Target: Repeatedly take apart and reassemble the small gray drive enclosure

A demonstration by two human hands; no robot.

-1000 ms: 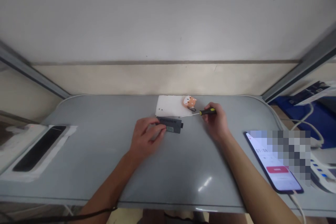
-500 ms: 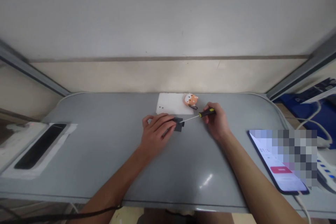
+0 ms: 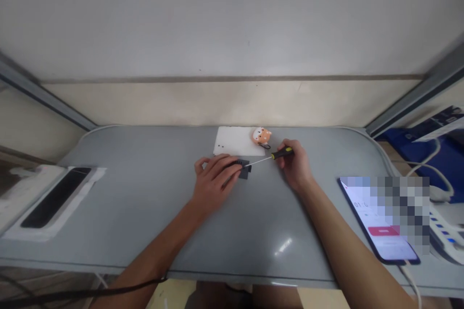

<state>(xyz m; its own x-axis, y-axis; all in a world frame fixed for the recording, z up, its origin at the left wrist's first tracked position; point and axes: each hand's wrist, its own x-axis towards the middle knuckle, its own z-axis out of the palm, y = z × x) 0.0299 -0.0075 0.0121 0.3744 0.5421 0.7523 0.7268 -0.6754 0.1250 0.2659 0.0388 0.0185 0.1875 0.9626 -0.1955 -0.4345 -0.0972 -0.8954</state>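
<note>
Now left hand (image 3: pixel 213 186) is clamping dark vented device (image 3: pixel 246 173), covering more of it, just to near side of white sheet (image 3: pixel 232 141); right hand (image 3: pixel 297 169) is gripping screwdriver (image 3: pixel 282 153), tip now reaching onto device's right part

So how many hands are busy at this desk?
2. The left hand lies over the dark slotted piece, partly hiding it; the right hand holds the screwdriver, its tip at that piece. No other hands show.
</note>
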